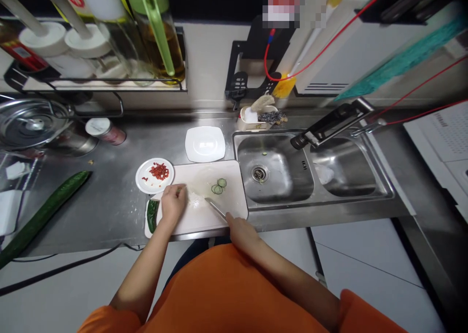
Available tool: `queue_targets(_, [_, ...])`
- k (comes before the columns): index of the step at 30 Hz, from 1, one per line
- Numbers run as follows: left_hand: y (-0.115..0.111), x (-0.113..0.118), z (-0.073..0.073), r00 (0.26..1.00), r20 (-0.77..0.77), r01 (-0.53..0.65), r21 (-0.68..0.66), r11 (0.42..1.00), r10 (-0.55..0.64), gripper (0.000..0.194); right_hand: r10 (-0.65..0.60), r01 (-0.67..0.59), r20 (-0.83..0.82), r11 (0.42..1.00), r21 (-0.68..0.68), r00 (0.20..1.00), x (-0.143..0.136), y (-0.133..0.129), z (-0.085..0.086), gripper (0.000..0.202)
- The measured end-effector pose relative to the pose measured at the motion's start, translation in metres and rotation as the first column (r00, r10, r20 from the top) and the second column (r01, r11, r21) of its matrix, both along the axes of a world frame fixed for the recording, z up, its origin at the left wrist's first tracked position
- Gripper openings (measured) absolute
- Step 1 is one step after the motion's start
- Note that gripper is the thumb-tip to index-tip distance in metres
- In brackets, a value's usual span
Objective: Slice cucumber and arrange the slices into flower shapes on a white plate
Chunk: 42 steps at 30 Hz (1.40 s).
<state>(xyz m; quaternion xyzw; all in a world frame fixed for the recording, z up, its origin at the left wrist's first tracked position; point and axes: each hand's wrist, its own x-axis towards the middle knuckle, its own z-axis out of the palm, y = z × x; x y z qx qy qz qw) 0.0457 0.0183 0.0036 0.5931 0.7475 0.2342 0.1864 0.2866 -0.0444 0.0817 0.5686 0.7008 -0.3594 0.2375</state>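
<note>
From where I stood, the white board (199, 217) lay along the counter's (106, 196) near edge, its right edge just beside the sink (283, 165). The right hand (243, 231), at the board's near right corner, had its fingers closed round the handle of a knife (217, 209), blade slanting toward the board's middle. The left hand (173, 205) was over the board's left part, fingers curled in together; something small and dark showed at the fingertips, but I couldn't tell whether it was gripped. A cut chunk of cucumber (151, 217) lay by the board's left edge, near the left wrist, and a few thin slices (218, 187) overlapped toward the far right corner. Wet smears marked the middle. At the board's far left corner sat a round plate (141, 181) with chopped red bits (160, 171); a square plate (204, 144) stood just past the far edge. A whole cucumber (47, 208) lay aslant at the counter's left end, with a jar (106, 130) and a pot (69, 140) toward the back edge.
</note>
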Motion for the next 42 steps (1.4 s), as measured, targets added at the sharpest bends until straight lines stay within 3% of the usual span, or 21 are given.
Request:
queue_targets(4, [0.022, 0.043, 0.01, 0.951, 0.143, 0.292, -0.13, 0.947, -0.274, 0.021, -0.003, 0.003, -0.011, 1.0, 0.014, 1.0, 0.0, -0.001, -0.001, 0.045])
queue_targets(6, [0.032, 0.064, 0.012, 0.928, 0.15, 0.369, -0.248, 0.896, -0.341, 0.018, -0.003, 0.003, -0.016, 1.0, 0.017, 1.0, 0.0, -0.001, -0.001, 0.045])
queue_targets(9, [0.042, 0.085, 0.01, 0.923, 0.105, 0.38, -0.382, 0.842, -0.369, 0.014, -0.01, 0.01, -0.006, 1.0, 0.015, 1.0, 0.0, 0.0, 0.0, 0.044])
queue_targets(13, [0.043, 0.094, 0.006, 0.94, 0.063, 0.332, -0.408, 0.85, -0.336, 0.01, -0.027, 0.027, -0.015, 1.0, 0.005, 1.0, 0.0, -0.001, 0.002, 0.043])
queue_targets(26, [0.04, 0.095, 0.004, 0.95, 0.196, 0.304, -0.388, 0.87, -0.245, 0.01, -0.029, 0.029, -0.021, 1.0, 0.003, 0.999, 0.001, 0.001, 0.002, 0.042])
queue_targets(33, [0.035, 0.051, 0.008, 0.967, 0.238, 0.164, -0.323, 0.932, -0.088, 0.012, -0.016, 0.017, -0.032, 1.0, 0.007, 0.999, 0.002, 0.004, 0.004, 0.042])
queue_targets(36, [0.03, 0.031, 0.007, 0.962, 0.269, 0.135, -0.332, 0.934, -0.043, 0.015, -0.025, 0.024, -0.028, 1.0, -0.014, 0.999, 0.003, 0.004, 0.004, 0.039])
queue_targets(42, [0.014, 0.024, 0.003, 0.979, 0.158, 0.168, -0.238, 0.957, -0.133, 0.018, -0.022, 0.022, -0.006, 1.0, 0.013, 1.0, 0.0, 0.005, 0.003, 0.041])
